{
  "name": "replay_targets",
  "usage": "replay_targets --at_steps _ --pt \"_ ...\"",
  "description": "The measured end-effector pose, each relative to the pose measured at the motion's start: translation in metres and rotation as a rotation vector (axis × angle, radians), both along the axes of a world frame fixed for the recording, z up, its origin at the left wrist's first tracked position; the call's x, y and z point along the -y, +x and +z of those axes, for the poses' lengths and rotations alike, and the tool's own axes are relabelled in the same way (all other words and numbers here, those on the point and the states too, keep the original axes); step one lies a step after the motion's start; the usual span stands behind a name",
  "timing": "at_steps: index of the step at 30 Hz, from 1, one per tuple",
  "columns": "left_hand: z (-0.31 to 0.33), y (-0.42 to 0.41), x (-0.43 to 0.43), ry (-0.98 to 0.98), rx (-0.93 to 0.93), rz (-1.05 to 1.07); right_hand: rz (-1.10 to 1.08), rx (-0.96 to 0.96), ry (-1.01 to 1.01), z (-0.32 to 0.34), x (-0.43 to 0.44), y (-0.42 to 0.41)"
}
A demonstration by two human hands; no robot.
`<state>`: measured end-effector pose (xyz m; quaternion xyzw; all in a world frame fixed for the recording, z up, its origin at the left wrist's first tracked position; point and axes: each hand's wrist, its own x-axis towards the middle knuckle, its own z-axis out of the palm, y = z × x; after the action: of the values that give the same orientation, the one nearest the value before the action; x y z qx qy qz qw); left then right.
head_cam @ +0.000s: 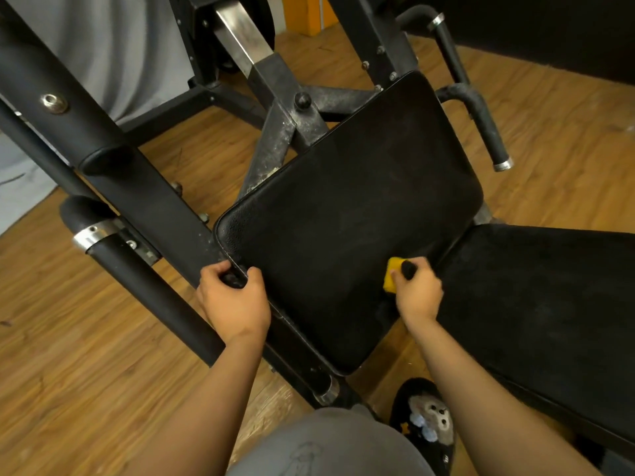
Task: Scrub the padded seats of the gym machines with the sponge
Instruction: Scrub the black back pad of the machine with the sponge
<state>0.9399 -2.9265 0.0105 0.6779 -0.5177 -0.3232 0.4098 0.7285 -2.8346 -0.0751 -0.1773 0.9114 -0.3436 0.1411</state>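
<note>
A black padded seat [347, 207] of a gym machine fills the middle of the head view. My right hand [417, 293] grips a yellow sponge [392, 277] with a dark scrubbing side and presses it on the seat's near right part. My left hand [233, 297] grips the seat's near left edge, fingers curled round it. A second black pad [536, 304] lies to the right, next to the seat.
The machine's black frame [285, 108] and a steel bar [240, 36] rise behind the seat. Padded black handles stand at left [144, 280] and at right [481, 115]. Wooden floor [68, 355] surrounds it. My slipper [427, 420] is below the seat.
</note>
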Motion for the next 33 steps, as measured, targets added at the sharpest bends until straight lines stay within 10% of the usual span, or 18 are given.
replay_targets --at_steps 4,21,33 --pt "-0.001 0.0 0.001 0.004 -0.002 0.008 0.209 -0.009 0.016 -0.005 -0.012 0.018" --pt "-0.019 0.005 0.007 -0.053 0.006 -0.003 -0.086 -0.048 0.188 0.003 0.035 -0.138" --pt "-0.005 0.0 0.001 -0.011 -0.034 0.016 0.16 -0.019 0.068 -0.001 -0.019 0.029"
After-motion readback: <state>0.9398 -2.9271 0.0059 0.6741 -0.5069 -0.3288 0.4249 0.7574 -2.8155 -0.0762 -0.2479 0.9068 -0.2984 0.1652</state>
